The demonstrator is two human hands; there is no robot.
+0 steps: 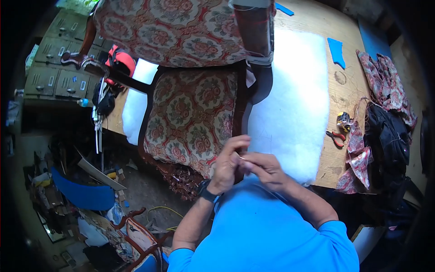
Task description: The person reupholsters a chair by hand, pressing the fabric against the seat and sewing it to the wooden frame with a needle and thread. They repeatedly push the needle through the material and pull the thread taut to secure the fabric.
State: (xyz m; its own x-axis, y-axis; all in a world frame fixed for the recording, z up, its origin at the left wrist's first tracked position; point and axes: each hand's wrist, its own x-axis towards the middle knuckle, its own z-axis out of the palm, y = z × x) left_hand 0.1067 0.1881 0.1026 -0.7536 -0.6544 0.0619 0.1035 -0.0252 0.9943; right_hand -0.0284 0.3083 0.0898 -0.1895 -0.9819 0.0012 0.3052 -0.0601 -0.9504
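Observation:
Close to my chest, my left hand (pixel 224 168) and my right hand (pixel 267 171) meet, fingertips pinched together. A thin, pale sliver shows between them, too small to name. The left hand wears a dark wristband (pixel 207 191) and is nearest the front corner of the chair seat (pixel 195 113), which is covered in floral fabric. Above the seat rises the chair's backrest (pixel 172 31) in the same fabric, within a dark carved wooden frame. White batting (pixel 290 104) lies on the table behind my right hand.
On the wooden table (pixel 333 167) at right lie red-handled pliers (pixel 336 139), a tape measure (pixel 344 121), blue cut pieces (pixel 336 53), floral fabric scraps (pixel 389 86) and a black bag (pixel 387 136). Another chair frame (pixel 140 235) and clutter fill the floor at left, below metal drawers (pixel 59 59).

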